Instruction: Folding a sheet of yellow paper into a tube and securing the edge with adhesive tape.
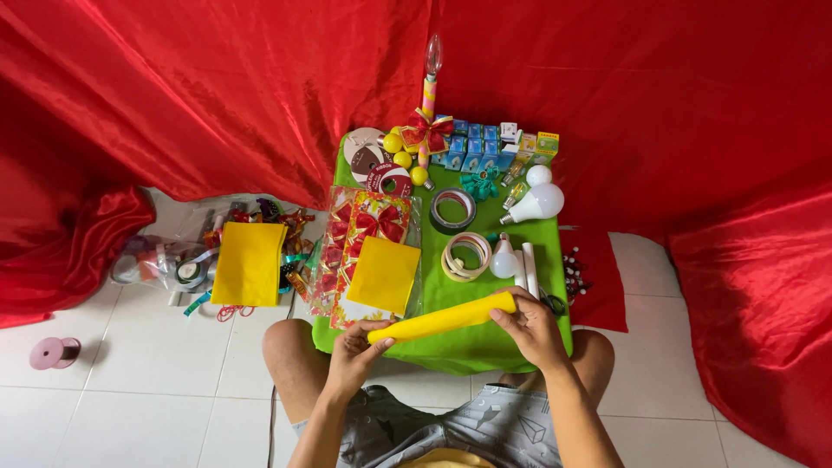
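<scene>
Head view: we look down on our own knees, both hands and a low green table [485, 342].
Red cloth [217, 87]: we see it draped behind and to both sides, the largest thing in sight.
Floor [130, 364]: white tiles, with a pink spool [52, 352] well apart on the left.
Table: it carries a white bulb [537, 204], tape rolls [465, 256], small blue boxes [472, 147], a yellow sheet [383, 275] on a red bow packet [368, 227], and a candle-shaped lamp [429, 87] at the back.
Second yellow sheet [249, 263]: it lies on the floor left of the table, over a heap of ribbons [173, 264].
Yellow roll [442, 319]: we hold it level above the table's near edge, slightly tilted, between our hands.
Right hand [533, 329]: fingers curled over the roll's right end, gripping it.
Left hand [354, 354]: thumb and fingertips pinch the roll's left end.
</scene>
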